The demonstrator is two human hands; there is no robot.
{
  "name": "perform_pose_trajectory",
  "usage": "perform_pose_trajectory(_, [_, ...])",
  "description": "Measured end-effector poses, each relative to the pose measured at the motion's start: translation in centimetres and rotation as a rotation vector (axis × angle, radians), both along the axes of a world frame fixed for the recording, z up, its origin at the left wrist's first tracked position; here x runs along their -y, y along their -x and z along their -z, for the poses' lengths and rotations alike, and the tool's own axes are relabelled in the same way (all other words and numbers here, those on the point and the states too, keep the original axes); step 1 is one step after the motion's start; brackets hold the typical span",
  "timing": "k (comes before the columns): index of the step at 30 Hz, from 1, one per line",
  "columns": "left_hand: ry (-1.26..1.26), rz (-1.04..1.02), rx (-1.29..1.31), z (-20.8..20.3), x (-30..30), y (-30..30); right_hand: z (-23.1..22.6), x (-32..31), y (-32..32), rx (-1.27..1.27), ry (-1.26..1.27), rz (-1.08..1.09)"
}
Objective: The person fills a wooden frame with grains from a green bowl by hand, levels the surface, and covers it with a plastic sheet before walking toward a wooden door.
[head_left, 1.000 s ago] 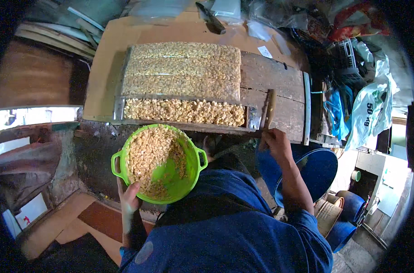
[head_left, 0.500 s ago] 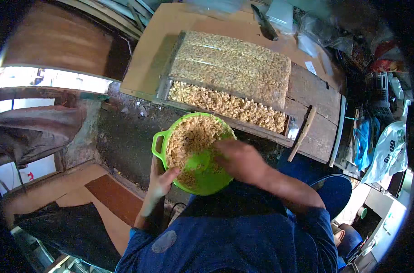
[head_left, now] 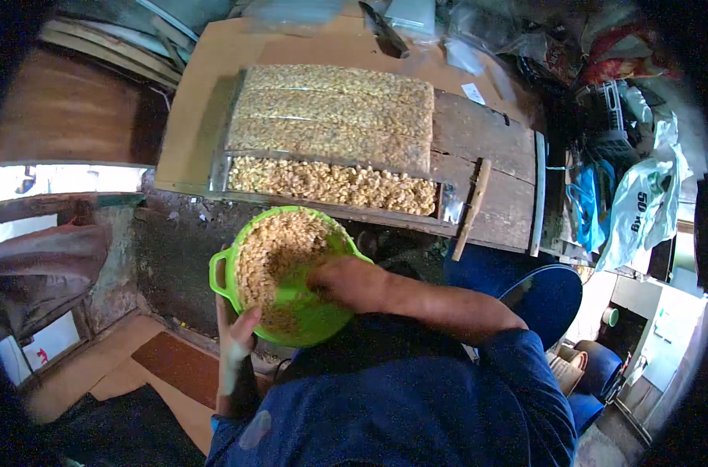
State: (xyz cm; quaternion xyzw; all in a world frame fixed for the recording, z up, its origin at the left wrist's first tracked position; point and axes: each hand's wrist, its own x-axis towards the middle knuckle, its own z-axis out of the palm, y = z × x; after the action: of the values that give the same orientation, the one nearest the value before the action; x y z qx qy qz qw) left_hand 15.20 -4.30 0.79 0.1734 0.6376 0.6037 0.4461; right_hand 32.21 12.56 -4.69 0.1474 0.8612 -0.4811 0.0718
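Observation:
A bright green plastic basin (head_left: 316, 322) with side handles is held tilted in front of me. My left hand (head_left: 238, 336) grips its left side below the handle, thumb over the rim. Pale beans (head_left: 280, 240), perhaps soybeans, lie thickest along the basin's far and left sides, while green bottom shows nearer me. My right hand (head_left: 352, 282) reaches down inside among the beans; its fingers are blurred and partly hidden, so I cannot tell what they hold. Beyond the basin, a row of loose beans (head_left: 330, 185) fills a wooden frame, in front of flat, plastic-wrapped bean slabs (head_left: 330, 117).
The slabs and frame rest on a wooden table (head_left: 490, 132). A wooden stick (head_left: 472, 208) lies near its right front. A knife (head_left: 385, 33) is at the back. Plastic sacks (head_left: 642, 194) and a blue bag (head_left: 591, 204) hang at right. A blue drum (head_left: 542, 305) stands by my right arm.
The view has shifted, so the table and basin appear further left. My right hand has moved within the basin toward its middle; my left hand keeps its grip.

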Motion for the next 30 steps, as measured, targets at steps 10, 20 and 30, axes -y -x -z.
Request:
perform_pose_trajectory(10, [0.046,-0.05,0.092,1.0,1.4,0.6,-5.4,-10.8,-9.0,-0.069,-0.18,0.794])
perform_pose_trajectory(20, [0.009,-0.06,0.07,0.6,0.6,0.5,-2.7,-11.7,-9.8,-0.102,-0.464,0.596])
perform_pose_trajectory(30, [0.037,-0.058,0.063,1.3,1.3,0.7,-1.8,-11.4,-11.3,-0.005,-0.453,0.657])
